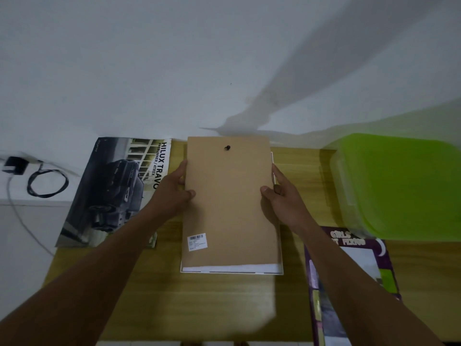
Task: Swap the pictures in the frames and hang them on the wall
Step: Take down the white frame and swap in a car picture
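Both hands, left (174,188) and right (282,193), pinch the brown backing board's (229,203) side edges, likely to seat it squarely. The white frame (232,270) lies face-down on the table (224,305), exposing its back.

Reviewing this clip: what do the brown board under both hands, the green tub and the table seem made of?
Backing board: matte brown fibreboard or stiff card, going by its flat, dull, even surface; a barcode sticker is stuck on it. Green tub: translucent plastic, glossy, rounded moulded corners. Table: wood or wood-look laminate, with visible light grain lines.
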Action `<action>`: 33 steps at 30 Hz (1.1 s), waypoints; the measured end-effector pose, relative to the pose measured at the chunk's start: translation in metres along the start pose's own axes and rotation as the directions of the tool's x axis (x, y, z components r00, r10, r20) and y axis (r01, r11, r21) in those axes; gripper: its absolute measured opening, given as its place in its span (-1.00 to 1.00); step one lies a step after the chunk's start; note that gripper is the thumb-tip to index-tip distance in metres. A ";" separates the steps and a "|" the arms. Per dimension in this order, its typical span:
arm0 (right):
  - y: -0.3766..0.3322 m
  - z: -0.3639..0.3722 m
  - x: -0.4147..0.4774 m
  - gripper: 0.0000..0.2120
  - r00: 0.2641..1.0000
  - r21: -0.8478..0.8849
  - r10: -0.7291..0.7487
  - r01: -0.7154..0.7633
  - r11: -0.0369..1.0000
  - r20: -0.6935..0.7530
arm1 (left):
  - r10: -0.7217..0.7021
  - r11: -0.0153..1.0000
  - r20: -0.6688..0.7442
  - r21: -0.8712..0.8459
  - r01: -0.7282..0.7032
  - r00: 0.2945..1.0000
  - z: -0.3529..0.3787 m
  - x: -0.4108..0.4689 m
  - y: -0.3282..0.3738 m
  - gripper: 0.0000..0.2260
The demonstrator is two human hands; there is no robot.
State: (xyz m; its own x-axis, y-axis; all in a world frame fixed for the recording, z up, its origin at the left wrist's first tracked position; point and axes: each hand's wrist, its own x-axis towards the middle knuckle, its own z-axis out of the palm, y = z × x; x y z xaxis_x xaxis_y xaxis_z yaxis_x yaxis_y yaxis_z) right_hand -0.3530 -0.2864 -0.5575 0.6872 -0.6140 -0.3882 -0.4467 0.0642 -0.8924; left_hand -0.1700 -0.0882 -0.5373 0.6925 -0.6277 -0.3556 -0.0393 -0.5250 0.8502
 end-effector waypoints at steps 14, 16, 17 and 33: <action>-0.021 -0.012 -0.029 -0.48 0.999 0.100 -0.007 0.012 0.995 -0.043 | -0.002 0.982 -0.063 -0.190 -0.010 0.998 -0.014 -0.024 0.025 -0.45; -0.023 -0.012 -0.035 -0.49 0.998 0.098 0.004 0.001 0.995 -0.058 | -0.017 0.973 -0.053 -0.232 0.004 0.998 -0.017 -0.028 0.025 -0.47; -0.024 -0.012 -0.037 -0.52 0.997 0.102 0.008 -0.001 0.995 -0.076 | -0.023 0.969 -0.050 -0.249 0.010 0.998 -0.017 -0.031 0.026 -0.48; -0.059 -0.115 -0.121 -0.41 0.984 0.048 0.013 -0.005 0.999 -0.178 | 0.021 0.956 0.192 -0.290 0.037 0.981 0.027 -0.075 0.122 -0.32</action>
State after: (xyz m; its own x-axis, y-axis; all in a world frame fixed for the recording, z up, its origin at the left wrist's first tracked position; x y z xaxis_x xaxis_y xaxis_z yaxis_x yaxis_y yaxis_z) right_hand -0.4754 -0.3064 -0.4316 0.5680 -0.7436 -0.3527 -0.4219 0.1049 -0.9006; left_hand -0.2464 -0.1206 -0.4168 0.5400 -0.7373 -0.4060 0.1970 -0.3582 0.9126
